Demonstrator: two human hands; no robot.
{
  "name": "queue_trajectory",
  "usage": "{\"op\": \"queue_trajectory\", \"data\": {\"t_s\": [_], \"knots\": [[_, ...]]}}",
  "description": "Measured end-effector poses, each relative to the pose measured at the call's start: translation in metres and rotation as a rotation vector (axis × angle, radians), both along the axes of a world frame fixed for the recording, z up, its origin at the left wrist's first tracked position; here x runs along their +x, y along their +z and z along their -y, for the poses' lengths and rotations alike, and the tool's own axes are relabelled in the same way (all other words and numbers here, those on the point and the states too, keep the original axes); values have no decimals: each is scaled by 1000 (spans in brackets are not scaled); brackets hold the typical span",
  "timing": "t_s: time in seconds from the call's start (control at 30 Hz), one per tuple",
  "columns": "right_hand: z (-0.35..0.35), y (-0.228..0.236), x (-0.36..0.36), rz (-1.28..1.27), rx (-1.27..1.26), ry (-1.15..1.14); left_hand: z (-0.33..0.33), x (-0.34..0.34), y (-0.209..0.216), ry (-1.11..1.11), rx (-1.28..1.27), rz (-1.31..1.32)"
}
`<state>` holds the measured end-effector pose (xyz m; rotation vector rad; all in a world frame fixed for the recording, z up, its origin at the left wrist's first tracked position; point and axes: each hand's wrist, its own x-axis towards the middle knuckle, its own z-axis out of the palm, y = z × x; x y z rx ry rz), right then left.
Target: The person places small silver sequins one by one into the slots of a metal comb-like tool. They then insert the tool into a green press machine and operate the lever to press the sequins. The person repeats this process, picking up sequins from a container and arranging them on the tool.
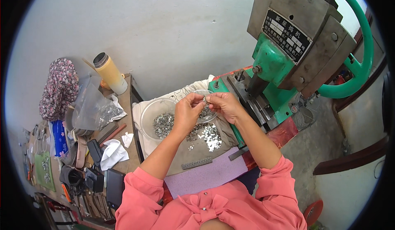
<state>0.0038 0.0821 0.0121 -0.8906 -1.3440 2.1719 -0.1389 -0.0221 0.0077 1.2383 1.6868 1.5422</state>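
Over two clear bowls, my left hand (187,114) and my right hand (226,105) meet fingertip to fingertip. Both are closed in a pinch on a small shiny metal piece (205,100), mostly covered by the fingers. The larger clear bowl (144,114), beside my left hand, holds many small silvery metal pieces (163,125). A second clear bowl (204,92) is partly hidden behind my hands, with similar pieces inside. Below my hands, a loose pile of bright metal pieces (211,138) lies on a grey-brown cloth (175,158). A ridged metal strip (196,163) rests nearer to me.
A green hand press (271,63) with a large green wheel (367,65) stands at my right. A purple mat (205,176) covers the near edge. On the left table are a yellow flask (111,74), a plastic bag (91,106), a black case (115,187) and white tissue (113,155).
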Motion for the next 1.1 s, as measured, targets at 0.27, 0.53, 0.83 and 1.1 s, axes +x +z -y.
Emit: {"op": "queue_trajectory", "data": {"t_s": [0.27,0.53,0.83,1.1], "knots": [[7,-7,-8,80,256,-71,3,-7,9,41,58,-193],[7,-14,-5,230,415,-49,-10,2,-10,204,164,-270],[11,-8,-10,24,135,-94,5,5,6,153,158,249],[14,-10,-20,275,536,-141,20,-5,-5,99,33,-358]]}}
